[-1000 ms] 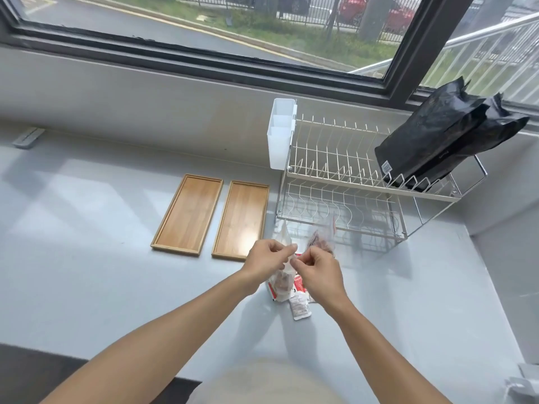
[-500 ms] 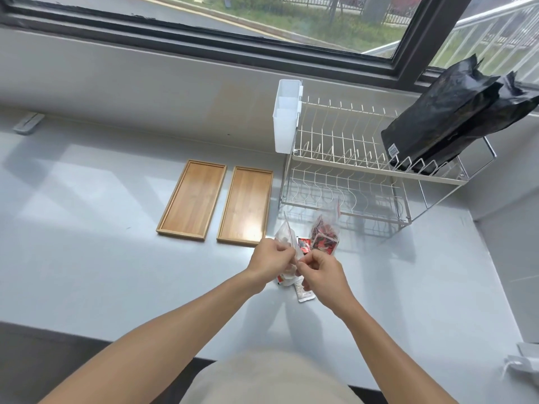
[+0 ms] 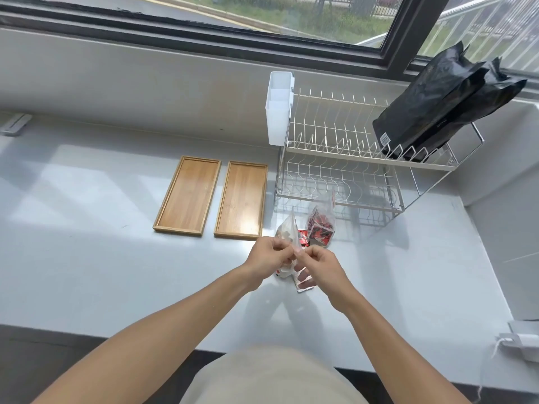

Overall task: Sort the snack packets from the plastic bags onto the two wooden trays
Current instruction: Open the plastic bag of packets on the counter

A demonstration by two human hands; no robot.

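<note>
Two bare wooden trays lie side by side on the grey counter, the left tray (image 3: 188, 195) and the right tray (image 3: 242, 199). Just right of them my left hand (image 3: 269, 255) and my right hand (image 3: 319, 265) both pinch the top edge of a clear plastic bag (image 3: 287, 230) holding pale snack packets. A second clear bag (image 3: 320, 225) with red and black packets stands behind it. A loose red and white packet (image 3: 303, 282) lies on the counter under my right hand.
A white two-tier wire dish rack (image 3: 344, 170) stands behind the bags, with a white plastic holder (image 3: 278, 109) on its left end and black foil pouches (image 3: 443, 100) on its upper tier. The counter's front edge runs near my body.
My hands stay pinched on the clear bag's top. The view has tilted down and closer, and the second bag with red packets now shows more fully behind them.
</note>
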